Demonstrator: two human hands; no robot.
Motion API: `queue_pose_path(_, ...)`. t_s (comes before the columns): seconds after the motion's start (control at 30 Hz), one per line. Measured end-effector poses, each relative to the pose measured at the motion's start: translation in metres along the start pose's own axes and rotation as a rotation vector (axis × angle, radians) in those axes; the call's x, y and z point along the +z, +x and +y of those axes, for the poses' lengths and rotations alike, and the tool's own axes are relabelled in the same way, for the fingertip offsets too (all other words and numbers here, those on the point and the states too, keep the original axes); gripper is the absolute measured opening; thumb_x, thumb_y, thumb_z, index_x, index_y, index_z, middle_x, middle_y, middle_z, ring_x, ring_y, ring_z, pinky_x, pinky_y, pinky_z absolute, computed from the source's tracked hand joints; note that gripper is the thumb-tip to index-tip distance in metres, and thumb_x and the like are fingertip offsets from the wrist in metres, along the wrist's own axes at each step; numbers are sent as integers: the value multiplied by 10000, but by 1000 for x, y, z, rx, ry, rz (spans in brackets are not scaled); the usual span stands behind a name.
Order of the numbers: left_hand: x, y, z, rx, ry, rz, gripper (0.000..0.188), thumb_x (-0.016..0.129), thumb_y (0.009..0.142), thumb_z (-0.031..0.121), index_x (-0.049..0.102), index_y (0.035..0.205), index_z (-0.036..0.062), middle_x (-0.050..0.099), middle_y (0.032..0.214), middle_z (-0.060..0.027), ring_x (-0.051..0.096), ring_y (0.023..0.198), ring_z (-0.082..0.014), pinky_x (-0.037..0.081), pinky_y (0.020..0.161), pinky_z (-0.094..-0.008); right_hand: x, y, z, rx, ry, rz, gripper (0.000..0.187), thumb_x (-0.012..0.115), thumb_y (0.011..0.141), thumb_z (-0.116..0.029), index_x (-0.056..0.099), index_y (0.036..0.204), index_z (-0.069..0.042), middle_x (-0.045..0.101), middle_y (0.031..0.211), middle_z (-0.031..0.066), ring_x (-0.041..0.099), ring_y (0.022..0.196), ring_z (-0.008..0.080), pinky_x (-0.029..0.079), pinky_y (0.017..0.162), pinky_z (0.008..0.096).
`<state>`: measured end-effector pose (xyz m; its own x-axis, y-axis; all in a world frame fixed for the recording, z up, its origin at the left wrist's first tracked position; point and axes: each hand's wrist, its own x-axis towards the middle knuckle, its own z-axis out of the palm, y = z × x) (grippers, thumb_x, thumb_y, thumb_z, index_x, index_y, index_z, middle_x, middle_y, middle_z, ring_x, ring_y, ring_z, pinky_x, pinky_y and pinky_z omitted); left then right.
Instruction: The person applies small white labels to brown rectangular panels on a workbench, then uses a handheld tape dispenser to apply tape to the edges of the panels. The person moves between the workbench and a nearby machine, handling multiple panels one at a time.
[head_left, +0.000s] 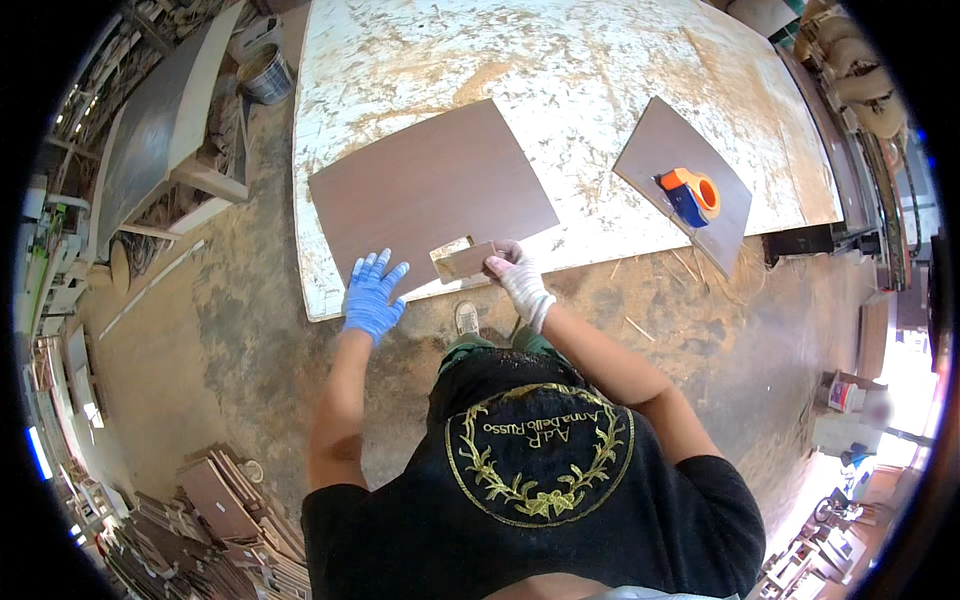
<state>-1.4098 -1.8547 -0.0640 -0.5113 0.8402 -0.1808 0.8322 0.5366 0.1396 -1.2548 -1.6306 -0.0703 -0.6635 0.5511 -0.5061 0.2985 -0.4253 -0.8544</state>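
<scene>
We had the board (430, 180) lying on the pale, stained surface (400, 65), close to its near edge. It looked flat, plain brown and four-sided, with a small angular cutout (452, 248) near us. Our blue-gloved left hand (375, 295) lay open, fingers spread on the board; our pale-gloved right hand (521, 285) pinched a brown strip (481, 257) beside the cutout, whether loose we couldn't tell.

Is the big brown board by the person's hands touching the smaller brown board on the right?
Apart. The head view plainly shows a strip of whitish tabletop between the big board and the smaller board.
</scene>
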Motion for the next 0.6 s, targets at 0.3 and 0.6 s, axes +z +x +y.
queue_pose_path(0.3,25,14,31,-83,-310,393,630,753,672,362,559,1237,161,459,1349,-123,404,1255,-327,235,1103,-472,39,32,27,-53,-342,110,273,667,806,-128,603,1040,-4,674,851,105,629,754,161,503,721,303)
queue_pose_path(0.6,37,49,66,-63,-265,467,458,736,673,395,683,1094,222,519,1281,-78,432,1213,-291,245,1091,-468,28,5,-63,-156,-1626,-216,397,530,844,-384,603,1164,-160,686,863,140,664,829,296,512,752,398)
